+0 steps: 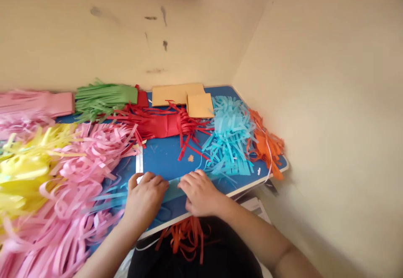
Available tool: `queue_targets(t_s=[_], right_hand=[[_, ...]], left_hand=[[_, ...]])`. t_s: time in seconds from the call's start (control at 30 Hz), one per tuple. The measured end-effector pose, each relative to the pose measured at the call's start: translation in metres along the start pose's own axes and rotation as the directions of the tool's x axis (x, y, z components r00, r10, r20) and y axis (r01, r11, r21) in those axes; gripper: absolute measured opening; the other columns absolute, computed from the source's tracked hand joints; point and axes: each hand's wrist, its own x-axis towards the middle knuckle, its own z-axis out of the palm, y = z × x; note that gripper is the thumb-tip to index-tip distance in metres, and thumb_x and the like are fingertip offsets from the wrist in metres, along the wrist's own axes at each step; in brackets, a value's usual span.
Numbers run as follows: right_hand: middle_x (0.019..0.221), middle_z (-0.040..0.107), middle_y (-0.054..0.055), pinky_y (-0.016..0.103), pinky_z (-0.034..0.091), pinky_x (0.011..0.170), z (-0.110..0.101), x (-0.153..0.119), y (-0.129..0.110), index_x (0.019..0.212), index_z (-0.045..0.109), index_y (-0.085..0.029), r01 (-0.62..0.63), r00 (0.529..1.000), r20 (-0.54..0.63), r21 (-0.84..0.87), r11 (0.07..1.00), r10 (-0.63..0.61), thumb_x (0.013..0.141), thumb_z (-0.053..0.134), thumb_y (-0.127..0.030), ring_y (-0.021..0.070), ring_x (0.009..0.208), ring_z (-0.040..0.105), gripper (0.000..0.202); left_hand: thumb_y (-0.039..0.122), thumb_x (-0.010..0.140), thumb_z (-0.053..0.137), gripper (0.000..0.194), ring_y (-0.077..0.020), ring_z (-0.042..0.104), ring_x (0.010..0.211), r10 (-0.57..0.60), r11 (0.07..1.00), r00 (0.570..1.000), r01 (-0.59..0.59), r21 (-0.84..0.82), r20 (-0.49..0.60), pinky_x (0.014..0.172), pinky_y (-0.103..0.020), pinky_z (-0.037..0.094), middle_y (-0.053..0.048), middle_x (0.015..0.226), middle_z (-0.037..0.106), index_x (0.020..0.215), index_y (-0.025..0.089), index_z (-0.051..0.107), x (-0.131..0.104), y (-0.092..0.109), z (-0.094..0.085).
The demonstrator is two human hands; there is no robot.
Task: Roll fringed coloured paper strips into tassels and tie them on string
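A light-blue tissue paper strip [173, 190] lies along the front of the blue table [163, 156], its fringed end spreading out to the left. My left hand [146, 194] is closed on the strip with curled fingers. A short way to the right, my right hand [201, 192] grips the same strip, its thumb low at the near side. Part of the paper is hidden under both hands. Just beyond my right hand is a pile of light-blue fringed paper [231, 135]. Orange paper strips [185, 236] hang below the table edge by my lap.
Pink fringe [63, 223] and yellow fringe [25, 181] cover the left side. Behind lie green fringe [107, 95], red fringe [162, 126] and tan cardboard pieces [176, 93]. Orange fringe [266, 144] rests at the right corner, near the wall [333, 102].
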Motion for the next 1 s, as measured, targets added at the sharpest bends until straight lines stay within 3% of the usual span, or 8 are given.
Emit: queue_targets(t_s=[0.17,0.3,0.4,0.47,0.57,0.63,0.77,1.0], right_hand=[[0.104,0.066,0.006,0.041,0.031,0.088,0.005,0.003,0.018,0.101,0.066,-0.018,0.003,0.999,0.041,-0.044,0.999,-0.001,0.072,0.059,-0.019,0.0215,0.092,0.055,0.03],[0.104,0.069,0.005,0.041,0.029,0.085,0.006,0.0,0.022,0.098,0.069,-0.021,-0.005,1.0,-0.009,-0.023,1.0,0.005,0.075,0.059,-0.018,0.0201,0.09,0.057,0.025],[0.101,0.07,0.003,0.04,0.029,0.085,0.011,-0.001,0.022,0.094,0.07,-0.022,-0.022,0.999,-0.045,-0.017,1.0,0.022,0.076,0.059,-0.018,0.0186,0.089,0.058,0.021],[0.1,0.07,0.003,0.039,0.029,0.085,0.014,0.0,0.022,0.093,0.07,-0.022,-0.033,0.998,-0.058,-0.017,0.999,0.032,0.078,0.061,-0.02,0.0184,0.089,0.059,0.018],[0.1,0.071,0.003,0.039,0.029,0.084,0.015,-0.001,0.022,0.096,0.07,-0.022,-0.059,0.996,-0.069,-0.003,0.998,0.059,0.082,0.061,-0.023,0.0184,0.088,0.059,0.017],[0.099,0.072,0.002,0.04,0.029,0.085,0.014,-0.001,0.023,0.094,0.07,-0.023,-0.078,0.994,-0.073,0.009,0.997,0.078,0.084,0.06,-0.023,0.0179,0.088,0.06,0.015],[0.102,0.072,0.002,0.04,0.028,0.086,0.013,-0.003,0.023,0.095,0.069,-0.022,-0.062,0.994,-0.083,0.024,0.998,0.064,0.082,0.064,-0.028,0.0188,0.09,0.06,0.015],[0.1,0.071,0.001,0.039,0.027,0.083,0.023,-0.005,0.028,0.091,0.069,-0.022,-0.013,0.989,-0.148,-0.013,1.0,0.011,0.086,0.061,-0.028,0.017,0.088,0.059,0.011]], left_hand=[[0.019,0.086,0.051,0.027,-0.0265,0.063,0.101,0.089,0.995,0.995,-0.091,-0.044,-0.038,0.105,-0.058,0.028,-0.002,0.099,0.073,0.098,0.031,0.072,-0.015,-0.031,0.003],[0.023,0.085,0.053,0.024,-0.0311,0.06,0.107,-0.047,0.996,0.982,0.06,0.063,-0.182,0.106,-0.06,0.029,-0.006,0.109,0.073,0.095,0.031,0.073,-0.029,-0.043,-0.012],[0.024,0.088,0.053,0.019,-0.0275,0.062,0.098,-0.078,0.995,0.912,0.098,0.028,-0.403,0.095,-0.047,0.043,-0.009,0.106,0.072,0.095,0.025,0.071,-0.031,-0.014,-0.014],[0.023,0.09,0.052,0.019,-0.0224,0.064,0.091,0.07,0.994,0.927,-0.097,-0.054,-0.368,0.087,-0.037,0.047,-0.007,0.098,0.073,0.097,0.022,0.07,-0.028,0.015,-0.005],[0.021,0.092,0.05,0.022,-0.025,0.065,0.096,0.06,0.997,0.959,-0.072,-0.03,-0.277,0.092,-0.043,0.042,-0.008,0.103,0.074,0.104,0.02,0.069,-0.022,0.045,0.014],[0.018,0.093,0.047,0.025,-0.0259,0.065,0.101,0.018,1.0,0.973,-0.022,-0.013,-0.231,0.103,-0.051,0.033,-0.006,0.106,0.075,0.106,0.022,0.068,-0.019,0.046,0.021],[0.018,0.09,0.046,0.029,-0.0281,0.064,0.108,-0.044,0.998,0.986,0.05,0.035,-0.158,0.112,-0.06,0.02,-0.004,0.11,0.074,0.107,0.027,0.069,-0.027,0.017,0.022],[0.032,0.087,0.047,0.033,-0.0374,0.059,0.112,-0.188,0.97,0.971,0.208,0.127,-0.151,0.099,-0.06,0.041,-0.011,0.117,0.07,0.11,0.023,0.069,-0.071,-0.067,0.0]])
